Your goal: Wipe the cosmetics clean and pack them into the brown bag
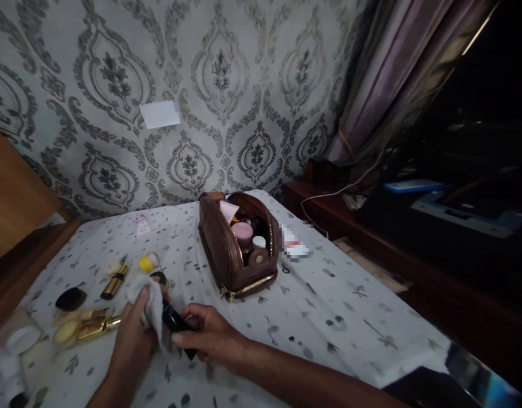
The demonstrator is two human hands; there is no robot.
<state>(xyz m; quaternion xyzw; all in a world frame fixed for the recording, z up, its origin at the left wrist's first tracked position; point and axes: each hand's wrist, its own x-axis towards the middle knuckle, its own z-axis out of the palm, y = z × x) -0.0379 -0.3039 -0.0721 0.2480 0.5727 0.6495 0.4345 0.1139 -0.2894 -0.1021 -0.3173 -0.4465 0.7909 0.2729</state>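
My left hand (136,326) is closed on a white cloth or wipe (153,303), which is pressed against one end of a glossy black cosmetic container (176,323). Fingers of my right hand (212,331) grip the other end of that container; its exact kind is unclear. Just beyond my hands stands a brown makeup bag (239,255), unzipped, with a pink-lidded jar (243,233), a white-capped item (259,242) and other cosmetics inside. Left of my hands lie a gold-and-dark tube (115,281), a black oval item (71,298) and gold tubes (97,327).
A patterned white cloth (329,317) covers the surface. Near the wall lies a small pink tube (142,224), with a yellow-and-white item (148,262) closer in. A clear bag (21,340) sits at the lower left. At right, a white cable (341,192) crosses dark red furniture (297,195).
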